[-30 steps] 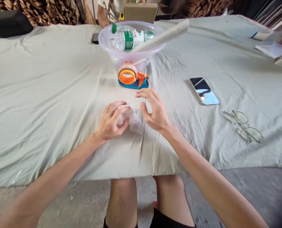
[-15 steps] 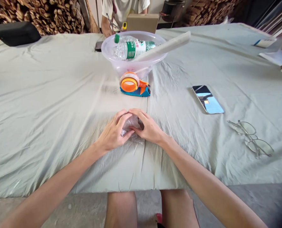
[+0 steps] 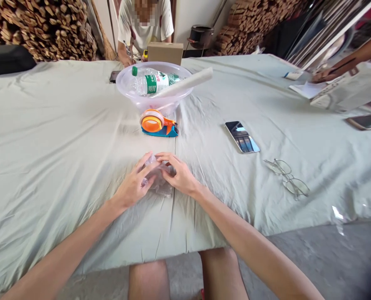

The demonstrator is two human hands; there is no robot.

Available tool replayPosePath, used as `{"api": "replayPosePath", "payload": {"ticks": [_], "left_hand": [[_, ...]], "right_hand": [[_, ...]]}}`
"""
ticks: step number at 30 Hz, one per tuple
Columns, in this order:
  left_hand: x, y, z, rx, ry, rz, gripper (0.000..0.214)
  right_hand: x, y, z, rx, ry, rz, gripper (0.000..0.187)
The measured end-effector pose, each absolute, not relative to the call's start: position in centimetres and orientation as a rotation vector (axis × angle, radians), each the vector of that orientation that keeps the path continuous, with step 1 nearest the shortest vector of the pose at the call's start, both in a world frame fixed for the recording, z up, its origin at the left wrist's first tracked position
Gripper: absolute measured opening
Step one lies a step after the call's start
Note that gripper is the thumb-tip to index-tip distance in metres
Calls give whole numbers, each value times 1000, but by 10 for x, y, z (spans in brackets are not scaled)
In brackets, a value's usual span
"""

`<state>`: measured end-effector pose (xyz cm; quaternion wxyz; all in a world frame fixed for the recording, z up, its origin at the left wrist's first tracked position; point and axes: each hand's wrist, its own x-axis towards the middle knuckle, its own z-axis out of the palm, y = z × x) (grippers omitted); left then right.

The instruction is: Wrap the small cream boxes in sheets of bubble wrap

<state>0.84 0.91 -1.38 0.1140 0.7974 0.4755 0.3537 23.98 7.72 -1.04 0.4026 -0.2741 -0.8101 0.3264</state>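
A crumpled bundle of clear plastic wrap [image 3: 163, 189] lies on the cloth near the table's front edge. From the left, my left hand [image 3: 135, 181] is closed around it with curved fingers. My right hand [image 3: 181, 175] grips its right side, thumb and fingers pinching the plastic. The fingertips of both hands nearly meet on top. Whether anything is wrapped inside cannot be made out. Beyond the hands stands an orange and blue tape dispenser [image 3: 159, 123] with a roll of clear tape on it.
Behind the dispenser, a translucent basin [image 3: 127, 92] holds plastic bottles [image 3: 156, 82] and a white roll [image 3: 188, 81]. To the right lie a phone [image 3: 242, 137] and eyeglasses [image 3: 287, 177]. Across the table sits a person [image 3: 144, 29] behind a cardboard box [image 3: 165, 53]; another person's arm [image 3: 354, 60] reaches in at right.
The view has turned right and tilted up, so the table things appear further left and more shows at right. My fingers have shifted slightly on the plastic wrap, still holding it.
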Motion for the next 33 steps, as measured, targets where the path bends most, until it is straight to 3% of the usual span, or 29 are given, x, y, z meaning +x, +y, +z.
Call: {"api": "replayPosePath", "payload": {"ticks": [3,8,17,22,26,29,33], "left_hand": [[6,13,-18,2151,1426,1179,43],[8,22,-17,1773,1320,1353,34],[10,26,-7,1652,1355,1372,59],[9,21,-9,1591,1374,1390,57],[12,10,-5,1852,1395,1272,60],[18,1,-3,2210,1417,1133,85],[21,0,-8,2183,1532,1195,68]], "right_hand": [[238,78,-15,-657,-1989,744,9],[235,77,-15,-640,-1848,702,24],[240,76,-2,-726,-1770,784,50],[247,78,0,-757,-2103,871,44],[246,78,-4,-881,-2115,937,14],[247,77,-4,-814,-2075,933,14],[250,77,2,-784,-2007,977,16]]}}
